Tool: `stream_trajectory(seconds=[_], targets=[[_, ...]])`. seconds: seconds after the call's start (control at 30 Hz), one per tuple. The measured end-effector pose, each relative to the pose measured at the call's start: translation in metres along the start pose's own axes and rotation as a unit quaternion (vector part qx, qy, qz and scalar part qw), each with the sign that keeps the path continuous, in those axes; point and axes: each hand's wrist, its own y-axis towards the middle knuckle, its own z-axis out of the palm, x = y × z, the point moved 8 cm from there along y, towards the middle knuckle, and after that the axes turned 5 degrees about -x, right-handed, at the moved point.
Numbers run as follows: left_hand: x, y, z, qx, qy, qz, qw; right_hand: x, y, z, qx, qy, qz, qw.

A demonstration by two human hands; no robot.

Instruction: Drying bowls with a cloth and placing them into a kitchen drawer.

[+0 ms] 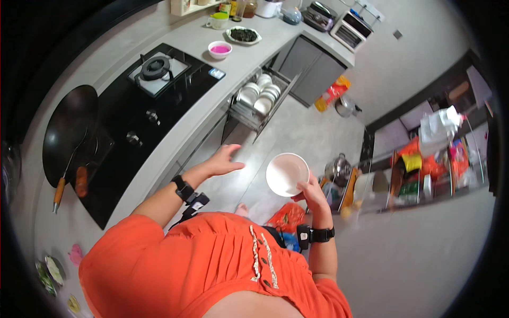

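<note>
A white bowl (287, 175) is gripped at its rim by my right hand (312, 192), its hollow turned up toward me and nothing seen inside. My left hand (222, 161) hangs in the air with thumb and fingers apart, holding nothing. Beyond it a pull-out wire drawer (254, 123) juts from under the counter. Stacked white bowls and dishes (263, 105) stand in that drawer.
A gas hob (175, 95) bears a wok (63, 131) with a wooden-handled utensil. On the counter (191, 37) sit a bowl of pink liquid (220, 50) and a plate of dark food (243, 35). At right, a loaded rack (391, 179); below, a red plastic bag (288, 216) on the floor.
</note>
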Motion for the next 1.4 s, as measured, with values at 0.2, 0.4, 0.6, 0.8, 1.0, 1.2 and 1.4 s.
stream_trajectory(seconds=[0.2, 0.4, 0.6, 0.8, 1.0, 1.2, 1.4], targets=[[-0.028, 0.053, -0.090, -0.336, 0.263, 0.006, 0.904, 0.015, 0.143, -0.079, 0.018, 0.079, 0.107, 0.991], [-0.015, 0.096, -0.123, -0.493, 0.346, -0.026, 0.798, 0.057, 0.308, -0.093, 0.046, 0.133, 0.109, 0.984], [-0.007, 0.171, -0.134, -0.538, 0.363, -0.067, 0.758, 0.109, 0.455, -0.114, 0.015, -0.090, 0.073, 0.993], [0.022, 0.199, -0.144, -0.556, 0.405, -0.211, 0.694, 0.178, 0.583, -0.103, -0.014, -0.379, -0.058, 0.924], [0.014, 0.211, -0.147, -0.575, 0.472, -0.266, 0.612, 0.161, 0.748, -0.068, 0.042, -0.677, -0.112, 0.726], [0.017, 0.219, -0.151, -0.570, 0.482, -0.291, 0.598, 0.097, 0.821, -0.046, 0.077, -0.670, 0.035, 0.738], [0.013, 0.222, -0.150, -0.561, 0.474, -0.307, 0.605, 0.039, 0.836, -0.040, 0.123, -0.702, 0.062, 0.698]])
